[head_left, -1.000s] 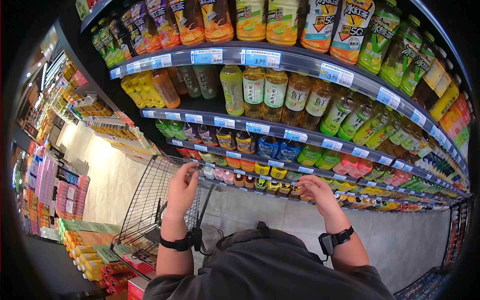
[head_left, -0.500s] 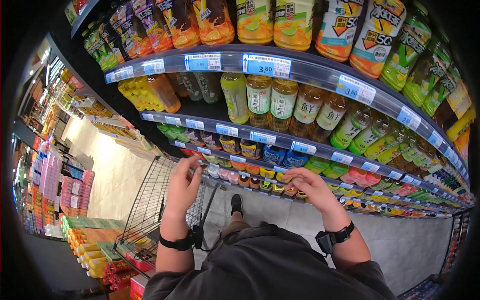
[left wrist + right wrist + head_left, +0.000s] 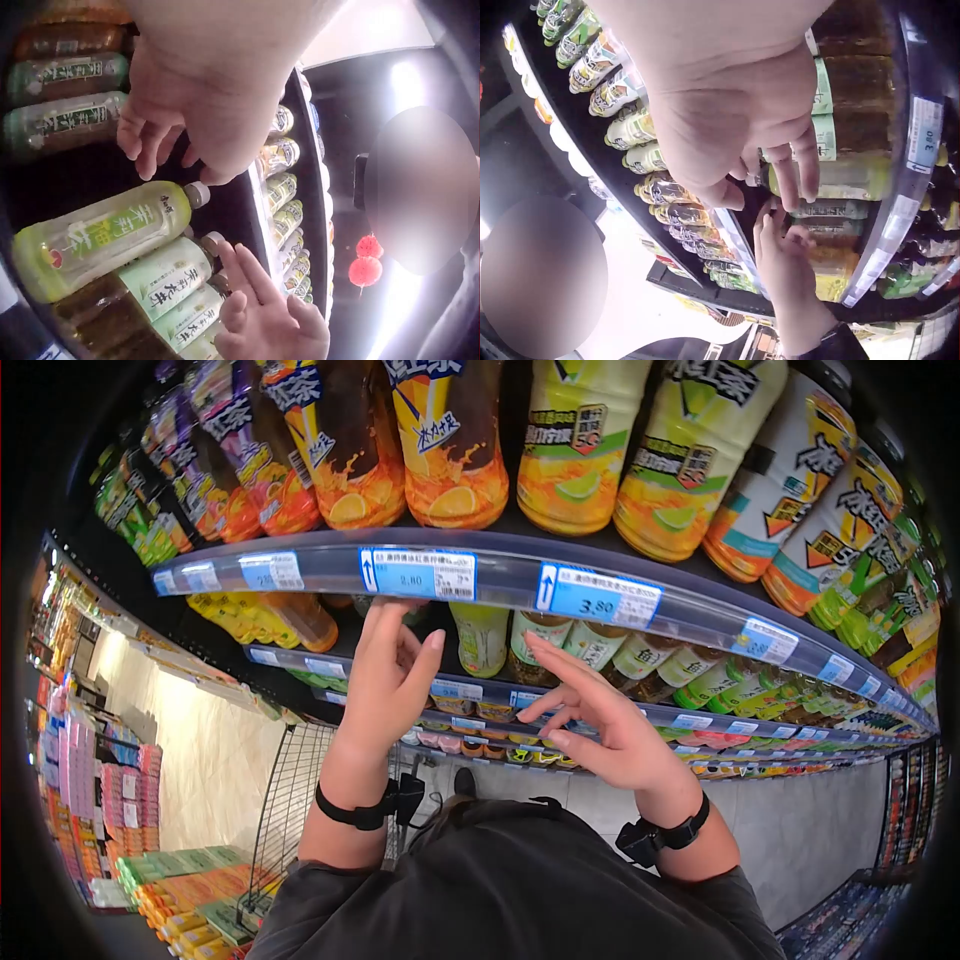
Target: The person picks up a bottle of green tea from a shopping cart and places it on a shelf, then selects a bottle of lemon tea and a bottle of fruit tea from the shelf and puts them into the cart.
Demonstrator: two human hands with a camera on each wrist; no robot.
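Observation:
Both hands are raised in front of the drink shelves, fingers loosely bent, with nothing held. The left hand (image 3: 388, 678) has its fingertips by the upper shelf edge (image 3: 330, 567), partly hidden there; contact cannot be told. To its right, the right hand (image 3: 600, 725) reaches toward tea bottles with pale labels (image 3: 592, 645). Between the hands stands a light green bottle (image 3: 480, 640). In the left wrist view the left hand (image 3: 199, 105) is above the green bottle (image 3: 105, 240), near its cap, and the right hand (image 3: 274, 319) is beside the neighbouring bottle caps.
Large orange-labelled bottles (image 3: 450, 450) and yellow-green ones (image 3: 580, 460) line the upper shelf, above blue price tags. A wire cart (image 3: 290, 790) stands at lower left, near stacked drink packs (image 3: 195, 890). Grey floor (image 3: 800, 830) lies to the right.
The shelves appear larger and closer in the head view. Both hands have moved up and forward, from in front of the lower shelves to the second row of bottles.

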